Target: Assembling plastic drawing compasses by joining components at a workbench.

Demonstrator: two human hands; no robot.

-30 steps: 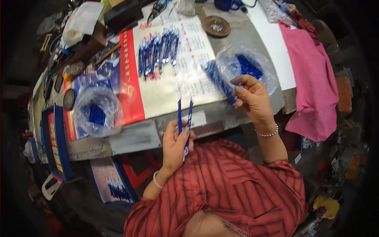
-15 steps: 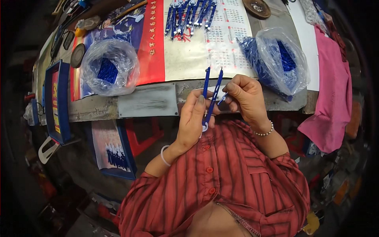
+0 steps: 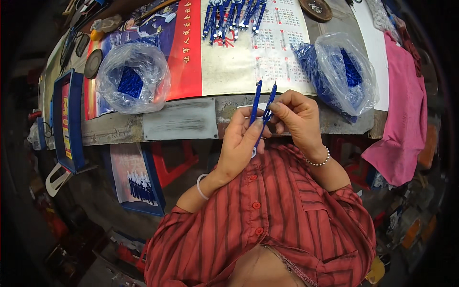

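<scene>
My left hand (image 3: 243,138) is wrapped round a blue drawing compass (image 3: 256,98), close to its hinge end. Its two slim legs point away from me, slightly spread, with fine tips at the far end. A pale ring shows at the near end, below my fingers. My right hand (image 3: 299,117) is closed, thumb and forefinger pinching at the compass's right leg. Whether a small blue piece is still between those fingertips is hidden. Farther up the table lie several similar blue compasses (image 3: 234,19) with white heads, side by side on a calendar sheet (image 3: 224,71).
Clear plastic bags of small blue parts stand on the left (image 3: 134,79) and right (image 3: 342,79). A grey plate (image 3: 180,119) lies along the table's front edge. Pink cloth (image 3: 399,110) hangs at the right. A blue tray (image 3: 139,182) holding several compasses sits below the table, left.
My right hand has brought a small blue piece from beside the compass up to its right leg. The compass has shifted slightly to the right, its legs closer together.
</scene>
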